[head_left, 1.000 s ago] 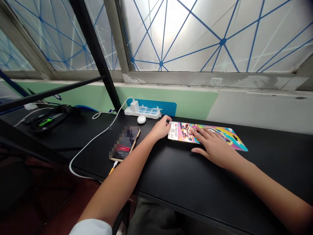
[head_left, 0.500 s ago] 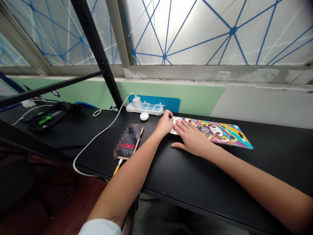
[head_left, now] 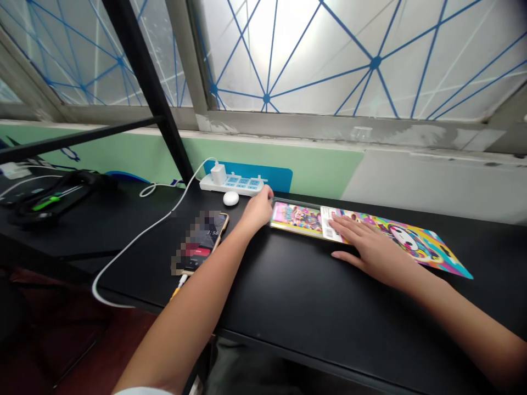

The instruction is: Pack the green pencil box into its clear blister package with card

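R grip (head_left: pixel 373 249) lay palm-down on the colourful flat pack (head_left: pixel 415 244), fingers spread & straight, pinching nothing. It was prob. pressing the pack to the black table (head_left: pixel 296 296) so it couldn't slide. L grip (head_left: pixel 256 211) sat at the pack's left end, fingers curled vs. that short edge & touching it. Thumb was hidden, so couldn't tell if it pinched the end or only butted it.

Pack lay flat near the table's back edge, long side approx. along the wall, just right of the power strip (head_left: pixel 233 184). Its left section had a darker border + a white label strip; one piece or two, couldn't tell.

Phone (head_left: pixel 201 244) lay face-up just left of the L forearm, screen lit, lead plugged in at its near end. It was likely parked there to charge in sight.

Count:
- 1 pack
- 1 phone
- 1 power strip w/ 1 white plug (head_left: pixel 218 174)
- 1 white cable (head_left: pixel 135 240)
- 1 small white pebble-shaped case (head_left: pixel 231 198) just in front of the strip
- 1 black bundle w/ a green bit (head_left: pixel 45 200) far left, well apart
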A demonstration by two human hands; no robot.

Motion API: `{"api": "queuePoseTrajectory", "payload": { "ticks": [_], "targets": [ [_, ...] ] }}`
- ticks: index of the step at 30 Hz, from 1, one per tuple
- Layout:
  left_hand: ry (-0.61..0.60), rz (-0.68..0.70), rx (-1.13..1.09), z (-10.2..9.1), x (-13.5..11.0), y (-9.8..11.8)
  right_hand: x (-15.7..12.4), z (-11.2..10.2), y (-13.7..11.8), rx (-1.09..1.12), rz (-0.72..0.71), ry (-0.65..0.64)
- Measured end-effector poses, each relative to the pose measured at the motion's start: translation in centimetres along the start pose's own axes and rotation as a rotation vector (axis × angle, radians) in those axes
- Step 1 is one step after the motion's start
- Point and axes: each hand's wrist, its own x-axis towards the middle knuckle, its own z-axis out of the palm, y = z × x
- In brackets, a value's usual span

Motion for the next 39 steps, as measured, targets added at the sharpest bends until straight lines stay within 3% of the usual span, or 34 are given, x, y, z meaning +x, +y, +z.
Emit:
{"api": "queuePoseTrajectory", "payload": {
  "ticks": [5, 7, 9, 11, 13, 17, 22, 27, 29, 32, 36, 39],
  "targets": [
    [0.015, -0.064, 0.366, -1.8, -0.7, 0.1, -1.0, 0.3, 1.3, -0.063, 0.009, 0.021],
    [0.117, 0.032, 0.479, -1.3, -1.3, 1.1, -0.5, 0.4, 1.1, -0.065, 0.017, 0.015],
    [0.173, 0.211, 0.473, -0.3, -1.9, 2.4, -0.1, 0.4, 1.0, -0.056, 0.023, 0.020],
    [0.083, 0.390, 0.402, 0.9, -2.2, 3.6, 0.1, 0.4, 1.0, -0.038, 0.026, 0.031],
    [-0.074, 0.461, 0.373, 1.9, -2.2, 4.3, 0.0, 0.4, 1.4, -0.017, 0.031, 0.039],
    [-0.286, 0.422, 0.385, 2.5, -1.5, 4.3, -0.4, 0.1, 3.0, 0.034, 0.018, 0.030],
    [-0.394, 0.395, 0.389, 1.5, -0.7, 3.6, -1.6, -0.9, 4.8, 0.065, 0.041, 0.031],
    [-0.447, 0.349, 0.424, 0.3, -0.6, 3.0, -2.4, -2.9, 5.1, -0.029, 0.305, 0.170],
    [-0.448, 0.331, 0.426, 0.1, -0.6, 2.8, -2.2, -3.9, 4.1, -0.074, 0.360, 0.291],
    [-0.422, 0.322, 0.402, 0.1, -0.7, 2.7, -1.6, -5.2, 0.3, -0.100, 0.276, 0.392],
    [-0.351, 0.324, 0.350, 0.5, -0.9, 2.7, -1.2, -5.7, -8.1, -0.103, -0.037, 0.305],
    [-0.316, 0.315, 0.329, 0.7, -1.1, 3.2, -0.7, -4.3, -13.8, -0.153, -0.264, 0.229]
  ]
}}
